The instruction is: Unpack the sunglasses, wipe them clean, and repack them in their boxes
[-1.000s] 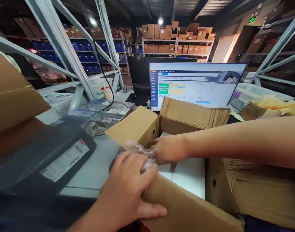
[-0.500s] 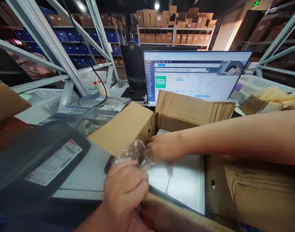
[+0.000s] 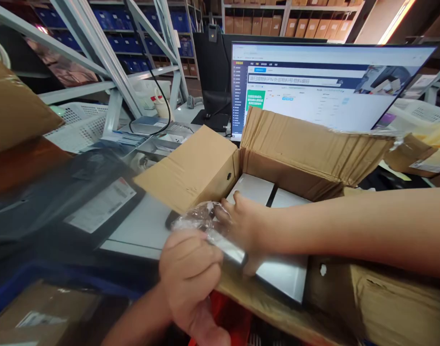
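- From where I stand, the right hand (image 3: 254,226) has just come nearer, baring the white boxes' (image 3: 251,186) far ends beyond it; their contents-side looks easier to reach.
- The left hand (image 3: 191,274) is closed around clear plastic (image 3: 200,216), which bunches above its fist.
- Right fingers spread over the boxes; gripping, I can't tell.
- Around that hand: one open carton (image 3: 295,137), two white boxes visible.

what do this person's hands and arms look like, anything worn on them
The left hand and right hand are ungloved, with no rings visible. The left forearm and right forearm show no sleeve, watch or band.
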`<state>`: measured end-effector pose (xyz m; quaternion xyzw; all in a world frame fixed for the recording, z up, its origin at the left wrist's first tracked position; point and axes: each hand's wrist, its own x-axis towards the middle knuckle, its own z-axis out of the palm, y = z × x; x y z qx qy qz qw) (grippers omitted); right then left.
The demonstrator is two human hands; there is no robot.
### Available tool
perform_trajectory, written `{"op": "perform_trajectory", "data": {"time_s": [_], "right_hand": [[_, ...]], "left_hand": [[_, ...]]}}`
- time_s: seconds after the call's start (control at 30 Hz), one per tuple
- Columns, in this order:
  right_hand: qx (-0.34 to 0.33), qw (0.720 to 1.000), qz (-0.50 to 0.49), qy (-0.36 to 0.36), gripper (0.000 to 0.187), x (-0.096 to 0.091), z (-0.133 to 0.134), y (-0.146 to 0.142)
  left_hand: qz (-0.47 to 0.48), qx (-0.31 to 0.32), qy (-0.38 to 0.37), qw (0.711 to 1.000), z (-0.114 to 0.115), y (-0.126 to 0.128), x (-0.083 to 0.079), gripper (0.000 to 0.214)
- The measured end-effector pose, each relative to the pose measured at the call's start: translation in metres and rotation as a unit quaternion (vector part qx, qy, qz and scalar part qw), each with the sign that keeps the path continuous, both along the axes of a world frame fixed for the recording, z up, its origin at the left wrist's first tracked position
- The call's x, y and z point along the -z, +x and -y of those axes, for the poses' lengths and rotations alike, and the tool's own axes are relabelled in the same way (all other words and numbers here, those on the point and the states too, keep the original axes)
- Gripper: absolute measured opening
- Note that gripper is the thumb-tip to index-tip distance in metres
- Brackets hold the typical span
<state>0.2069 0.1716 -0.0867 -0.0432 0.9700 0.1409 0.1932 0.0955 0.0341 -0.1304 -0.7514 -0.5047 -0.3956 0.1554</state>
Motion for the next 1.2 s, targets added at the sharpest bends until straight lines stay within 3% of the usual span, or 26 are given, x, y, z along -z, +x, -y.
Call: {"op": "perform_trajectory", "data": {"time_s": [0.13,0.3,0.37,0.43,0.57,0.63,0.83,1.0,1.2], "right_hand": [[0.015,1.0,-0.013,-0.003,0.098,0.007,-0.001,-0.005],[-0.109,0.993,-0.05,-0.024,0.062,0.001,-0.027,-0.003],[-0.13,0.99,-0.056,-0.028,0.057,-0.002,-0.038,0.0],[-0.116,0.992,-0.032,-0.031,0.064,-0.006,-0.049,0.002],[0.004,0.999,0.04,0.023,0.092,-0.011,-0.067,-0.001],[0.028,0.998,0.047,0.045,0.094,-0.016,-0.072,-0.002],[-0.041,0.996,-0.039,0.072,0.088,-0.057,-0.061,0.014],[-0.051,0.984,-0.132,0.11,0.102,-0.098,-0.047,0.046],[-0.06,0.973,-0.195,0.112,0.095,-0.111,-0.021,0.088]], "left_hand": [[0.052,0.039,0.086,0.994,-0.005,0.004,0.001,0.064],[0.045,0.046,0.098,0.993,-0.007,0.001,0.003,0.063],[0.026,0.049,0.093,0.994,-0.007,-0.001,0.002,0.059],[0.004,0.048,0.085,0.995,-0.009,-0.002,0.0,0.056],[-0.02,0.031,0.076,0.996,-0.013,-0.003,-0.004,0.057],[-0.032,0.012,0.072,0.997,-0.017,-0.002,-0.005,0.058],[-0.066,-0.052,0.1,0.991,-0.02,0.001,-0.003,0.057],[-0.089,-0.063,0.151,0.982,-0.014,0.002,-0.005,0.063],[-0.098,-0.052,0.164,0.98,-0.015,0.007,-0.01,0.071]]}}
